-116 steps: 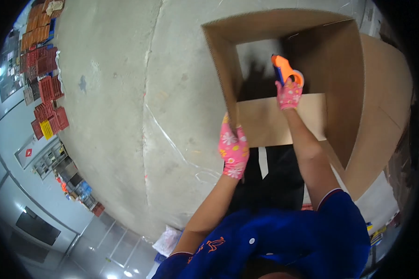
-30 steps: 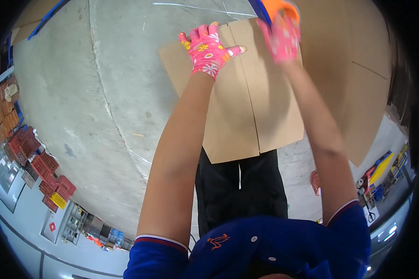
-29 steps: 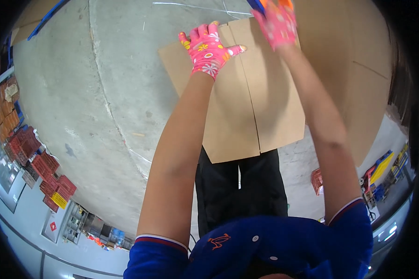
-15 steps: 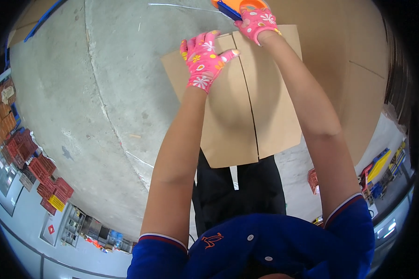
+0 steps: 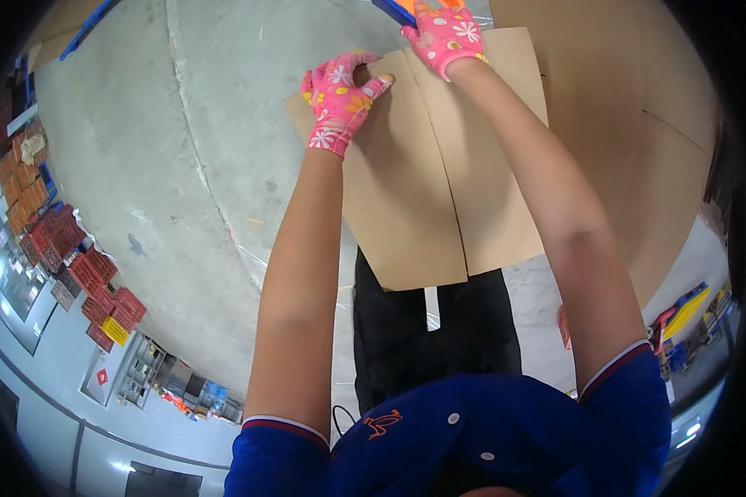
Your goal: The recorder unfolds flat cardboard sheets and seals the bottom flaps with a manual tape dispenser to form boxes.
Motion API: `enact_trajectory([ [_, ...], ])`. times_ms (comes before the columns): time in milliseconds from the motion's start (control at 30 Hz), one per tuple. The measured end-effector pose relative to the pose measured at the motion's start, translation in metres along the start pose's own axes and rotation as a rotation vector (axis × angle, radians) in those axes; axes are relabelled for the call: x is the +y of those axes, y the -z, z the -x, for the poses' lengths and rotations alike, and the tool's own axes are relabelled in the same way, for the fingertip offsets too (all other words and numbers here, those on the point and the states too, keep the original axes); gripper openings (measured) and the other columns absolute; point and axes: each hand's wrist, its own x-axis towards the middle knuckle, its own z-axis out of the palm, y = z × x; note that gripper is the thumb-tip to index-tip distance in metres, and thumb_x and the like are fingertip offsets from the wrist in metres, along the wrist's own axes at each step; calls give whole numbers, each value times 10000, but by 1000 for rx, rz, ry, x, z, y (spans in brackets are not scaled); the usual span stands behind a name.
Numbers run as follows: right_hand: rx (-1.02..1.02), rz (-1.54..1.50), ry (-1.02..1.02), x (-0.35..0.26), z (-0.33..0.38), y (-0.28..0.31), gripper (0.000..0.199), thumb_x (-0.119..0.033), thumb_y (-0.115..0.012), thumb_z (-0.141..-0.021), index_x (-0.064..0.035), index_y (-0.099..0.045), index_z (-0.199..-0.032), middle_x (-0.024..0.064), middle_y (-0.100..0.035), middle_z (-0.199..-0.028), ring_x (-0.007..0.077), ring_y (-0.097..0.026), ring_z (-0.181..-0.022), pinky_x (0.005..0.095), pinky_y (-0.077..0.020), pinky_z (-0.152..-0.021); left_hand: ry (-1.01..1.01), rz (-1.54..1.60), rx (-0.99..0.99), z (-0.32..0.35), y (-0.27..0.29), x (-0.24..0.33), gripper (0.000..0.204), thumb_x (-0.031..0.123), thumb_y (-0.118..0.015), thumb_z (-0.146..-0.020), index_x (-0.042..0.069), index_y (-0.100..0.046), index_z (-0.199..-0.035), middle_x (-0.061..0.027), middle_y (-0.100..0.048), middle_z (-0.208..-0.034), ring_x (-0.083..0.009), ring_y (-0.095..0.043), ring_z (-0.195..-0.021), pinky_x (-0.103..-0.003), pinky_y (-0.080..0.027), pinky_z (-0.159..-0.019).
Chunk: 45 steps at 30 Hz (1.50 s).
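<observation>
A cardboard box (image 5: 402, 182) stands in front of my legs, its two top flaps meeting along a thin seam. My left hand (image 5: 340, 101), in a pink flowered glove, rests at the box's far left edge with thumb and fingers spread apart. The thumb lies over the left flap. My right hand (image 5: 448, 37), gloved alike, is closed around an orange and blue tape dispenser (image 5: 396, 12) at the far end of the seam. The top of the dispenser is cut off by the picture's upper edge.
Large cardboard sheets (image 5: 613, 149) lie on the right. Concrete floor (image 5: 232, 108) with a long crack spreads to the left. Red plastic crates (image 5: 99, 273) are stacked at the far left. A yellow and blue item (image 5: 686, 311) sits at the right rim.
My left hand has slid left, its thumb drawing away from the seam. My right hand and the tape dispenser have shifted slightly up and left. The gap between the flaps looks narrower.
</observation>
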Motion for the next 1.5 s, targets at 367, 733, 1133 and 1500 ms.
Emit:
enact_trajectory([
  [367, 180, -27, 31, 2, 12, 6, 363, -316, -583, -767, -22, -580, -980, 177, -608, -987, 323, -579, -957, 438, -426, -859, -38, 6, 22, 6, 0, 5, 322, 378, -750, -690, 243, -647, -964, 34, -633, -914, -201, -515, -1019, -443, -209, -1009],
  [733, -43, 120, -76, 4, 22, 3, 566, -528, -462, -870, -35, -559, -1132, 151, -634, -999, 310, -573, -980, 413, -420, -880, -85, 19, 75, 14, -4, 6, 363, 416, -745, -699, 194, -656, -972, -2, -636, -1003, -228, -506, -1030, -409, -238, -986],
  [1133, -243, 125, -71, 4, 15, 10, 567, -504, -440, -883, -82, -472, -1260, 166, -608, -1030, 317, -545, -1026, 413, -410, -899, -205, -16, 145, 14, 1, 9, 297, 380, -710, -743, 244, -652, -1000, 5, -636, -1015, -251, -507, -1040, -433, -264, -973],
  [1500, -103, 7, -33, 4, 21, 11, 469, -394, -583, -785, 1, -581, -1040, 193, -601, -1045, 335, -556, -1017, 441, -402, -918, -7, 258, -333, -23, 8, 14, 212, 313, -747, -701, 142, -644, -774, -29, -632, -921, -270, -554, -938, -448, -387, -835],
])
